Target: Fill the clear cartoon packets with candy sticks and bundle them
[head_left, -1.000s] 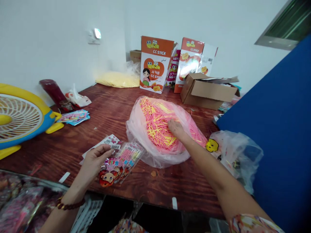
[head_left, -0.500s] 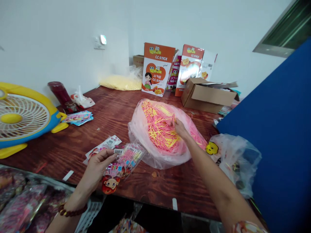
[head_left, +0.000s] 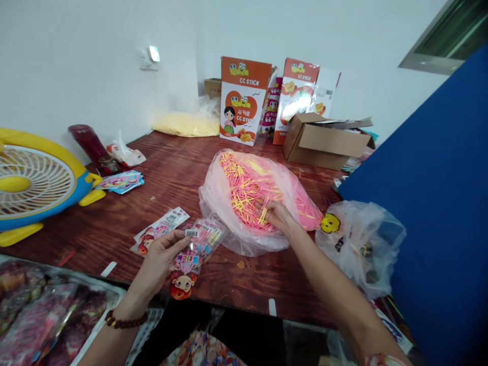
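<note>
A big clear plastic bag lies open in the middle of the wooden table, heaped with thin pink and yellow sticks. My right hand is inside it at the near edge of the heap, fingers pinched on a few sticks. My left hand grips a small printed clear packet with a barcode label and a cartoon face, held just above the table's front edge. Beside it an identical flat packet lies on the wood.
A yellow and blue fan stands at the left. Orange CC Stick boxes and an open cardboard box line the back. A crumpled smiley-face bag lies right, against a blue panel. A bin of filled packets sits lower left.
My right hand has drawn back from the middle of the heap to its near edge and closed on some sticks. The left hand and its packet have barely shifted.
</note>
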The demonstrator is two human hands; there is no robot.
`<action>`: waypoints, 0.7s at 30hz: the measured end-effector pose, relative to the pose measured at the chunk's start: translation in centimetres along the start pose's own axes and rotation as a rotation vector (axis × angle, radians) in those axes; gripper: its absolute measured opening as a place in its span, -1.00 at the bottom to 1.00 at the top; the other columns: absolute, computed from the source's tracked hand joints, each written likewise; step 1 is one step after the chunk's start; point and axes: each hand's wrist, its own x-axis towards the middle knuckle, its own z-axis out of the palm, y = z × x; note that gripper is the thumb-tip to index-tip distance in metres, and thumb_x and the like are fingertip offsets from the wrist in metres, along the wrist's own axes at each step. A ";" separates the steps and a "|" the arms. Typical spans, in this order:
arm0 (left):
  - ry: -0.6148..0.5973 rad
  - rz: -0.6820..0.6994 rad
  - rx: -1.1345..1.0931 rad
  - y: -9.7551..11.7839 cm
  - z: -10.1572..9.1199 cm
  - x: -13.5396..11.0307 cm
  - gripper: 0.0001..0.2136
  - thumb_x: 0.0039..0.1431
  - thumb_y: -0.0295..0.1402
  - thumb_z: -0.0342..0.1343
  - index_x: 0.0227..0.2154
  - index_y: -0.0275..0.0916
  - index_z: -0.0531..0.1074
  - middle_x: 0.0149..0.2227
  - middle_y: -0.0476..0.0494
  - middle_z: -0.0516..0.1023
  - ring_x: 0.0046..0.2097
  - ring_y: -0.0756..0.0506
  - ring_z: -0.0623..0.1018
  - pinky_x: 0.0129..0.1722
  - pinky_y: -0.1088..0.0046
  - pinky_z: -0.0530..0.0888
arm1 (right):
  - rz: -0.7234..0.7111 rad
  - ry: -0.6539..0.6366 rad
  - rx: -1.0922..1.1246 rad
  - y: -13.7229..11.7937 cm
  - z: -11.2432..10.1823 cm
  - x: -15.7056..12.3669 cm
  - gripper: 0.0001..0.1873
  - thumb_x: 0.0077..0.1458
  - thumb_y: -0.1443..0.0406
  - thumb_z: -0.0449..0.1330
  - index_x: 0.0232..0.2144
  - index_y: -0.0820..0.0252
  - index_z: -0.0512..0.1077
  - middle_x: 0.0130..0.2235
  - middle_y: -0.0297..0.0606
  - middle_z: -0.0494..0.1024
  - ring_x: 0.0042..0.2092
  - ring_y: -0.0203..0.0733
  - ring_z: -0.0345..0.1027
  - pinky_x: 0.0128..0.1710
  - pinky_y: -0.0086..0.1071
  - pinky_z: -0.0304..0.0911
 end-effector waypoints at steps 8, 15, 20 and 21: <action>0.020 0.002 -0.001 -0.2 -0.1 0.0 -0.75 -0.15 -0.29 0.42 -0.40 -0.23 0.52 -0.46 0.05 0.58 -0.44 0.01 0.54 -0.40 0.54 0.48 | -0.030 0.001 0.039 0.7 -0.2 -0.3 -0.93 0.01 0.35 0.17 -0.39 0.16 0.32 -0.50 -0.37 0.44 -0.45 -0.25 0.41 -0.28 -0.27 0.42; 0.016 0.016 0.026 0.1 1.1 -0.4 -0.73 -0.19 -0.27 0.43 -0.42 -0.26 0.53 -0.47 0.03 0.57 -0.46 0.03 0.50 -0.43 0.56 0.45 | -0.170 -0.027 -0.151 3.0 1.6 -1.8 -0.80 -0.08 0.24 0.26 -0.42 0.13 0.31 -0.47 -0.44 0.43 -0.38 -0.28 0.38 -0.20 -0.36 0.32; -0.004 0.023 0.019 0.2 1.3 -0.5 -0.74 -0.15 -0.27 0.42 -0.40 -0.25 0.54 -0.43 0.02 0.58 -0.43 0.03 0.51 -0.40 0.56 0.45 | -0.257 -0.059 -0.351 3.4 2.5 -2.5 -0.79 -0.01 0.15 0.20 -0.44 0.12 0.27 -0.47 -0.43 0.43 -0.35 -0.26 0.32 -0.18 -0.36 0.27; -0.007 0.024 0.020 0.2 1.2 -0.5 -0.75 -0.14 -0.27 0.41 -0.40 -0.25 0.54 -0.42 0.02 0.58 -0.43 0.03 0.51 -0.40 0.57 0.45 | -0.274 -0.058 -0.392 3.2 2.5 -2.5 -0.78 0.03 0.12 0.16 -0.43 0.11 0.26 -0.46 -0.42 0.43 -0.36 -0.26 0.31 -0.20 -0.36 0.26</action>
